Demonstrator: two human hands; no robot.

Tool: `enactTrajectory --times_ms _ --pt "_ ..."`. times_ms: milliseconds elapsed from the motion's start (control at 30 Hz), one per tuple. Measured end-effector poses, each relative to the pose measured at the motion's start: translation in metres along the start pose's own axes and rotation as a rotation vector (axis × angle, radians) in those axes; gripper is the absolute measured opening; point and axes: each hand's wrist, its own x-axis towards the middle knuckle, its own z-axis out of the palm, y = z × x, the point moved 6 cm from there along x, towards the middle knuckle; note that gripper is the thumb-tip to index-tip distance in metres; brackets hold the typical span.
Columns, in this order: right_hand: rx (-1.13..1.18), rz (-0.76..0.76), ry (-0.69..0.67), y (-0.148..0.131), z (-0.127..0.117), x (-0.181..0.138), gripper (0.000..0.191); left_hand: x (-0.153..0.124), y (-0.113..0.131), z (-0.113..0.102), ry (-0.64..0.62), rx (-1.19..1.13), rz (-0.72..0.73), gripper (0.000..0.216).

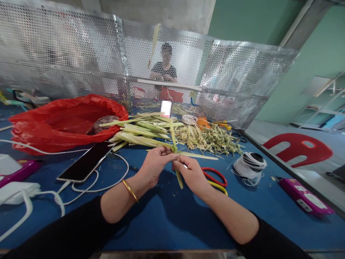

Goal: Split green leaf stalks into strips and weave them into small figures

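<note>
Both my hands meet above the blue table [167,219] and pinch crossed strips of pale green palm leaf [175,149]. My left hand [155,165], with a gold bangle on the wrist, grips the knot from the left. My right hand [190,174] holds it from the right, and one strip hangs down between the fingers. Another strip runs out to the right over the table. A heap of long leaf strips [142,131] lies just beyond my hands.
A red plastic bag [61,120] sits at the left, with a phone [86,162] on a white cable beside it. Leaf trimmings [212,138], red-handled scissors [215,176], a spool of thread [250,162] and a purple box [304,196] lie right. A person sits behind the perforated metal screen [229,72].
</note>
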Motion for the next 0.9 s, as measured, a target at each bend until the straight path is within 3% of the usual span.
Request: enactTrajectory --times_ms 200,400,600,767,900 --pt "-0.125 -0.104 -0.029 -0.007 0.000 -0.001 0.022 0.000 0.004 -0.001 0.004 0.059 0.021 0.019" --pt "-0.093 -0.087 -0.086 -0.009 0.002 0.000 0.022 0.003 0.004 -0.003 0.009 0.024 0.014 0.025" --pt "-0.019 -0.038 0.016 0.001 -0.001 0.001 0.025 0.001 0.004 0.001 -0.052 0.004 -0.065 0.027" --pt "-0.166 -0.080 0.077 0.000 -0.008 0.003 0.023 -0.002 -0.003 -0.006 0.077 0.011 -0.105 0.025" --pt "-0.330 -0.101 0.065 -0.005 -0.010 0.002 0.025 -0.004 -0.010 -0.004 0.019 0.089 -0.153 0.024"
